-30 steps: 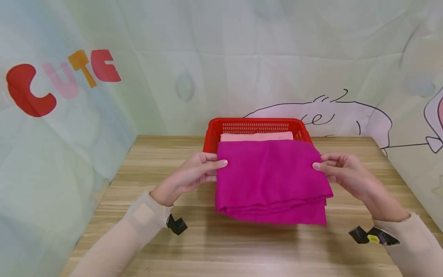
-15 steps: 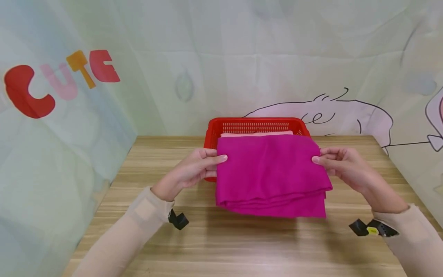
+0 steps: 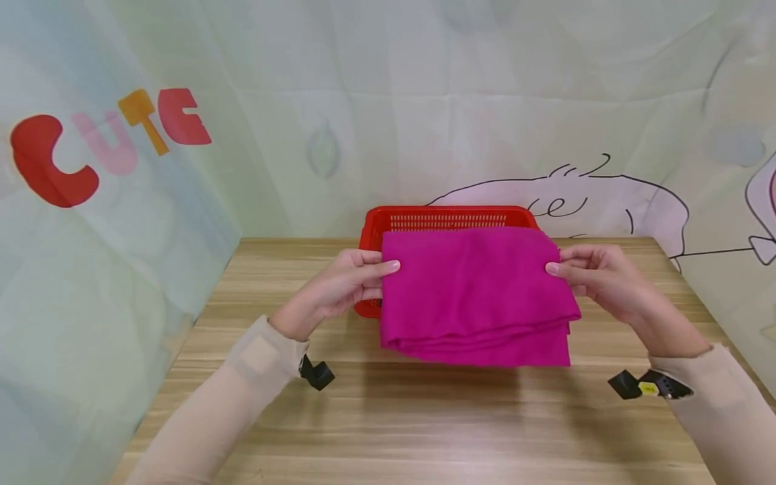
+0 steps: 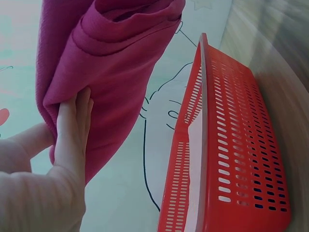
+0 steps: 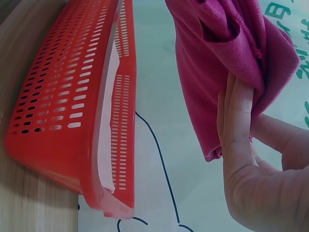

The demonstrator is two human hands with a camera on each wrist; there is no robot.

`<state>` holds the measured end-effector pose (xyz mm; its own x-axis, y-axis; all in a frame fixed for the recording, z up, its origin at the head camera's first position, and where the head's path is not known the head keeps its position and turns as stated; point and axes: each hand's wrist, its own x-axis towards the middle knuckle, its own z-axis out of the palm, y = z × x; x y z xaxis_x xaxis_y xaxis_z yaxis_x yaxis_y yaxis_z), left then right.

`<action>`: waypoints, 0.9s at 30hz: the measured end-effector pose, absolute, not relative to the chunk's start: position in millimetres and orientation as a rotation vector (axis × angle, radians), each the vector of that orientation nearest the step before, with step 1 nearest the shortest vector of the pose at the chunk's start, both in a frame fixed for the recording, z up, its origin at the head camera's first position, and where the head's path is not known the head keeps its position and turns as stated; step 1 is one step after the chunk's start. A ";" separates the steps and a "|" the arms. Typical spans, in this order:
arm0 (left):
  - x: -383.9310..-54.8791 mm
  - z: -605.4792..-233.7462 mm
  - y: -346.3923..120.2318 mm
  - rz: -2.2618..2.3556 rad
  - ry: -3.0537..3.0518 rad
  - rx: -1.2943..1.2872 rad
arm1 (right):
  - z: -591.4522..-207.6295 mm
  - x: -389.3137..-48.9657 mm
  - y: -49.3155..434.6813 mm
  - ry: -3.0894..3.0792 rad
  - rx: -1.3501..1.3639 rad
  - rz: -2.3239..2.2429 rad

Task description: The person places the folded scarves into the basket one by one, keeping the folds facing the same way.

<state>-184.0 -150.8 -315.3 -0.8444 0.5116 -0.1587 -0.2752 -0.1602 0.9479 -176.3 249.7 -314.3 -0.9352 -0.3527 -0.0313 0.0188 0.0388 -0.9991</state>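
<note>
A folded magenta cloth [image 3: 475, 289] hangs between my two hands, raised over the red plastic basket [image 3: 448, 214]. My left hand [image 3: 342, 286] pinches its left edge, thumb on top and fingers beneath. On the opposite edge my right hand [image 3: 606, 283] holds it the same way. Both wrist views show the cloth [image 4: 111, 72] in loose layers, apart from the basket [image 5: 53, 106] and higher than its rim. Inside the basket lies a pale pink cloth [image 5: 107, 130], which the magenta one hides in the head view.
The basket stands on a wood-grain table [image 3: 436, 424] near its back edge. Behind the table hangs a pale printed curtain [image 3: 394, 135] with cartoon drawings and coloured letters at the left.
Both hands have carried the magenta cloth away from me, farther over the basket. It now covers the pale pink cloth that showed behind it in the head view.
</note>
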 end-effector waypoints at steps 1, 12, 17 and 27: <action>-185.0 -315.2 -150.9 2.045 1.605 0.274 | -314.1 -177.1 249.8 2.046 -0.347 -1.981; -192.6 -312.5 -148.9 2.037 1.635 0.224 | -311.2 -186.9 250.0 2.059 -0.319 -1.976; -197.8 -314.8 -149.3 2.042 1.628 0.243 | -309.5 -193.0 249.5 2.105 -0.265 -1.923; -206.8 -317.9 -151.4 2.056 1.635 0.240 | -307.3 -202.6 245.4 2.081 -0.253 -1.926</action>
